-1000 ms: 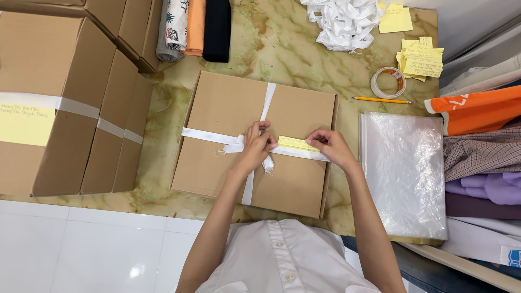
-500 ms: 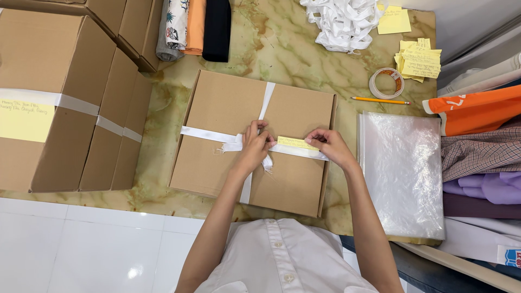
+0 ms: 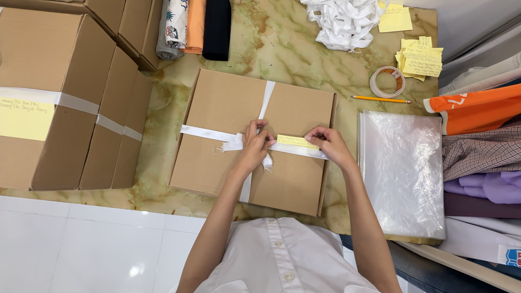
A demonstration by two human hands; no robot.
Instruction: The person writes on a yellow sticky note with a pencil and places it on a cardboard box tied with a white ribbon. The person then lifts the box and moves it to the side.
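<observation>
Little had moved since the earlier frames: both hands stayed at the same places on the box, with only a slight shift of the fingers at the knot.

Flat cardboard box (image 3: 228,125) lay in the middle of the marbled surface (image 3: 304,59), lid closed, plain brown, slightly skewed to the surface edge. White ribbon (image 3: 203,133) crossed it both lengthwise and crosswise, the two bands meeting near the centre. Small yellow note (image 3: 296,141) lay under or against the crosswise band, just right of the crossing.

Left hand (image 3: 254,147) sat on the crossing, grip closed on the ribbon ends at the knot. Right hand (image 3: 329,145) rested at the right end of the yellow note, grip narrow, fingertips pinching the ribbon there.

Outward: stacked cardboard boxes (image 3: 59,103) with tape bands and a yellow label stood to the left. Folded fabrics (image 3: 192,24) lay at the top edge, a heap of white ribbon (image 3: 342,21) beside them. Yellow sticky notes (image 3: 420,57), a tape roll (image 3: 387,82) and a pencil (image 3: 381,99) lay at upper right. Clear plastic bags (image 3: 401,168) lay just right of the box, folded garments (image 3: 480,146) beyond them.
</observation>
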